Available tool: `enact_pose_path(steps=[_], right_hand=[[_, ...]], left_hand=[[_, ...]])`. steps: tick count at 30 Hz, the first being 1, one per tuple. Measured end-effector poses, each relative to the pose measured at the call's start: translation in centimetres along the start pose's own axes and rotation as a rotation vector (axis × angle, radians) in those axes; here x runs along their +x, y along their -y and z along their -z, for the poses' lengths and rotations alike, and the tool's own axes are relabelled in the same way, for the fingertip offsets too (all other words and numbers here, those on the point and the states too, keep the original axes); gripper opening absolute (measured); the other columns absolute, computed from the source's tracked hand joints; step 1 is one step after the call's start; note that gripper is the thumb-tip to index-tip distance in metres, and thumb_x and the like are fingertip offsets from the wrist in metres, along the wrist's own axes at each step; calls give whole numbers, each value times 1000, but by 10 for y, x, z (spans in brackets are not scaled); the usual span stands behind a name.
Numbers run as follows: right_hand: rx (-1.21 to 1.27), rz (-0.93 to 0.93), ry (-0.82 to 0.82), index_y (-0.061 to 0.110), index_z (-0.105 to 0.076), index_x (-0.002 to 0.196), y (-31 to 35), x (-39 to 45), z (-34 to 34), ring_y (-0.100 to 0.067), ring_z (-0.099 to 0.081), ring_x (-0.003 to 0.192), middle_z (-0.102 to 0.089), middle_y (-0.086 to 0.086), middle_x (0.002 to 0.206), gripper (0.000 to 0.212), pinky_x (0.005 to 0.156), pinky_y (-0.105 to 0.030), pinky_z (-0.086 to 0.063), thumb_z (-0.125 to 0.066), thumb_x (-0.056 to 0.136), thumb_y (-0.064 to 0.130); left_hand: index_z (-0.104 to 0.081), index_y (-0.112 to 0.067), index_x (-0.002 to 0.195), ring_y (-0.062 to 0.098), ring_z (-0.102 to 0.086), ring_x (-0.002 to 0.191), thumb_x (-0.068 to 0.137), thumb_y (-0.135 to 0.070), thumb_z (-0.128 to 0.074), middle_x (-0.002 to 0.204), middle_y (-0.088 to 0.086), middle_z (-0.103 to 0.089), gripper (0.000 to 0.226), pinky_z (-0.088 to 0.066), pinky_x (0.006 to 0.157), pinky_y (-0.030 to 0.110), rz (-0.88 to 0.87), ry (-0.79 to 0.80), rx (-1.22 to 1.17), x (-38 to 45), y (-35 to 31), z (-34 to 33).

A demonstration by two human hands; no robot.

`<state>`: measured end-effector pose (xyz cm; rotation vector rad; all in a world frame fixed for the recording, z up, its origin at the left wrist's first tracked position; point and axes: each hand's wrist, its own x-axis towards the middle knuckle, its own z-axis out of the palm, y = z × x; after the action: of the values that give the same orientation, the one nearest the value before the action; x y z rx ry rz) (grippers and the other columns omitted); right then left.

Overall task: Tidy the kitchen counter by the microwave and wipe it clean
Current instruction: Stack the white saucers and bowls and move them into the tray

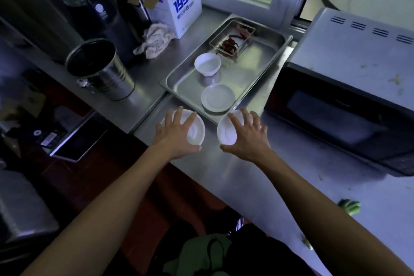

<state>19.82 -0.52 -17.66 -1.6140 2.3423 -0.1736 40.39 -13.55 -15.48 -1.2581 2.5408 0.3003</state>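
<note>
The counter (257, 177) is being tidied: just before the steel tray (272, 51), the left hand (177, 139) is gripping one white bowl (197, 132). The right hand (248, 139) is gripping the other bowl (227, 133); both should probably be going level into the tray.

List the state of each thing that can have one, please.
Left hand: grips a white bowl.
Right hand: grips a second bowl.
Tray: holds a small bowl, upright, and a saucer.
Microwave: door closed.
Can: open, upright.
Cloth: crumpled.

Shallow steel tray (264, 67): silver, holding white round bowl (207, 64) and white saucer (217, 97). Behind tray, white carton (179, 10) with blue "1996" print. Right of tray, black-fronted microwave (336, 116).
</note>
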Motion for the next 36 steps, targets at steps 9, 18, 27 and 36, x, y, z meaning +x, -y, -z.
enact_pose_path(steps=[9,18,27,36], right_hand=[[60,-131,-16,36,-17,151,-16,11,-12,-39,-13,144,-6,-4,161,110,105,-61,-31,-68,62,74],[102,-391,-62,38,-18,152,-3,44,-10,-37,-14,144,-7,-3,162,110,106,-61,-31,-69,62,75],[117,-642,-84,37,-21,150,24,70,-13,-38,-16,142,-11,-6,160,109,105,-61,-33,-70,60,75],[189,-842,-154,35,-26,148,49,57,-25,-37,-18,141,-16,-7,159,103,103,-59,-34,-69,63,73]], left_hand=[[0,-47,150,30,4,149,62,-79,-63,161,-7,7,113,-22,110,64,-112,-14,-7,69,-3,14],[-7,-43,148,34,0,148,61,-72,-69,161,-1,1,111,-26,106,65,-383,20,54,177,-16,29],[-6,-40,152,39,2,149,63,-75,-68,163,3,3,114,-27,108,69,-627,138,131,250,-12,27],[-13,-38,153,38,-3,149,68,-70,-67,163,5,0,105,-32,106,67,-809,184,245,266,-19,8]])
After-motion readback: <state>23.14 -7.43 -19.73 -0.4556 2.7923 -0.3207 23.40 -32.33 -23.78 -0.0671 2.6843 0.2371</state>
